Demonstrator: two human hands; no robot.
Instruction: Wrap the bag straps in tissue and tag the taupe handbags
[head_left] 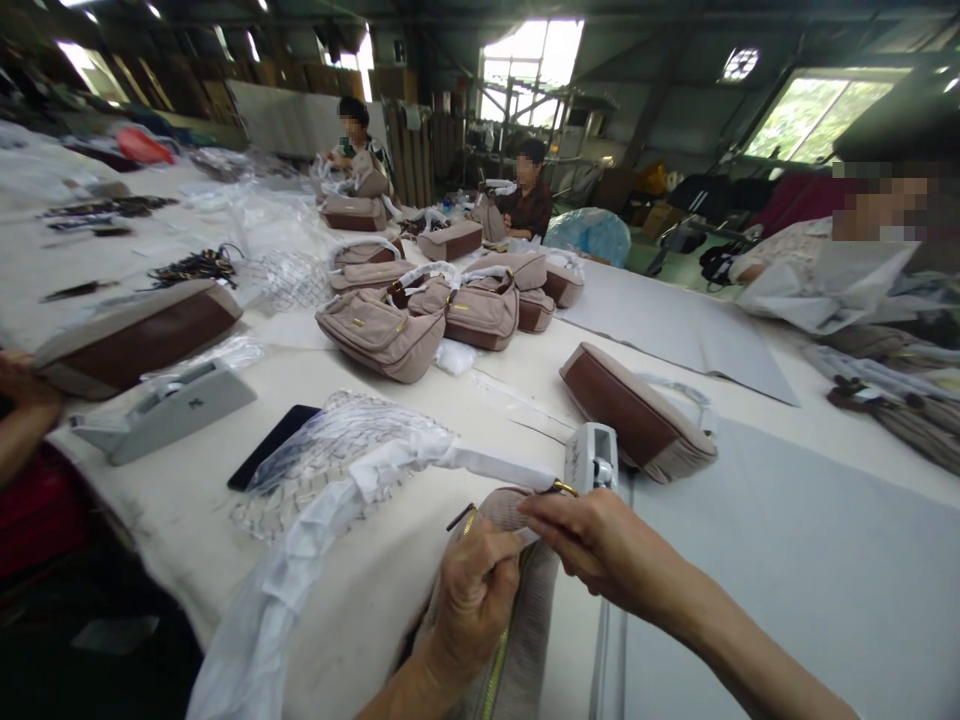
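Handbag (pixel 534 610) of ribbed taupe fabric, gold-zippered, sits pinched in fingers (pixel 541 507) of left hand (pixel 472 600) and right hand (pixel 600 545).

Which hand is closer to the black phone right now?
Left. The left hand grips the bag, down-right of the phone; the right hand sits farther right, pinching the bag's top.

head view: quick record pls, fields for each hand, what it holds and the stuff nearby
left hand: grips top of beige handbag
right hand: pinches handbag's top edge by the gold ring
strap: wrapped in white, trails to the left
near hands: tape dispenser, phone
further off: more bags on table
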